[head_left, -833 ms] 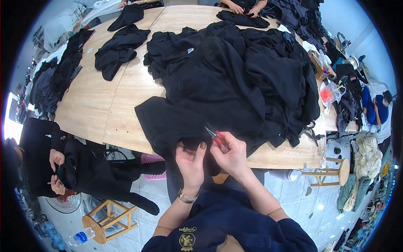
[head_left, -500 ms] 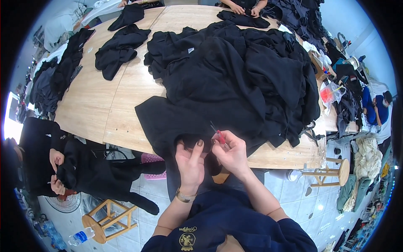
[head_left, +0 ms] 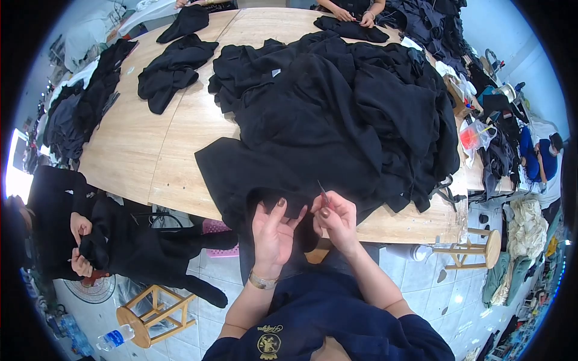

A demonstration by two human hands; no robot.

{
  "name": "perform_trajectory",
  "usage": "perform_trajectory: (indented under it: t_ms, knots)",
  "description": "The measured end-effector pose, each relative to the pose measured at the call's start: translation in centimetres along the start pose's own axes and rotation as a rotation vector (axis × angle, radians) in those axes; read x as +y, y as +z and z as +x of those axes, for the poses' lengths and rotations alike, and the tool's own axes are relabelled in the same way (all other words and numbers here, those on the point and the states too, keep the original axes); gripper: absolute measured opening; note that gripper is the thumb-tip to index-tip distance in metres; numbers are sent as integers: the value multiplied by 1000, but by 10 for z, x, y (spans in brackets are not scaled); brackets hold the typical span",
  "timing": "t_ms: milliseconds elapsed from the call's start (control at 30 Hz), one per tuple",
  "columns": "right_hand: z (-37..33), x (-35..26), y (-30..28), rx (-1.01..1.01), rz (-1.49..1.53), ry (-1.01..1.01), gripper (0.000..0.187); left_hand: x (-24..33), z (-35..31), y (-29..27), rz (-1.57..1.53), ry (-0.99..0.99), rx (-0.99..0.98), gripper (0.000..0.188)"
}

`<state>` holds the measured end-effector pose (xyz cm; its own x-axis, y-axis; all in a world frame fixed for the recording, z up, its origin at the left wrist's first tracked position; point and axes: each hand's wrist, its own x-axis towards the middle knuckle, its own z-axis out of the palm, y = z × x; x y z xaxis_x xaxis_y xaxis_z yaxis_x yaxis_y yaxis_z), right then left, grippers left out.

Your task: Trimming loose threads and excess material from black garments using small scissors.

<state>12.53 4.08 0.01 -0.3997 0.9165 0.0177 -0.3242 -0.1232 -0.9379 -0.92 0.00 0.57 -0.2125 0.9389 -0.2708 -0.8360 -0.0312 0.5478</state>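
A black garment (head_left: 289, 159) lies spread at the near edge of the table, its near part hanging over toward me. My left hand (head_left: 273, 237) holds the hanging edge, thumb raised in front and some fingers partly hidden by the cloth. Just to its right, my right hand (head_left: 339, 224) is closed around small thread snips (head_left: 323, 191) with a red handle. Their dark, thin blades point up and away over the black cloth. Whether the blades touch a thread is too small to tell.
A large heap of black garments (head_left: 397, 90) covers the table (head_left: 180, 138). Across it, a co-worker's hands (head_left: 355, 17) work on dark cloth. At left, another person's hands (head_left: 79, 243) hold a black garment. Wooden stools (head_left: 141, 325) stand on the tiled floor.
My right hand has moved slightly right, away from my left hand, and the snips have turned. The left fingers have spread a little at the cloth edge.
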Motion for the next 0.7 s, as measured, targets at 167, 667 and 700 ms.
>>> perform_trajectory:
  t_ms: [167,667,700]
  knots:
    - [4,0,-2,134,-890,-401,26,4,1,-6,-74,-31,10,20]
    - [5,7,-9,75,-1199,-639,31,7,-1,-1,-63,-39,7,12]
    - [5,6,-9,64,-1211,-642,31,7,-1,-1,-48,-30,4,12]
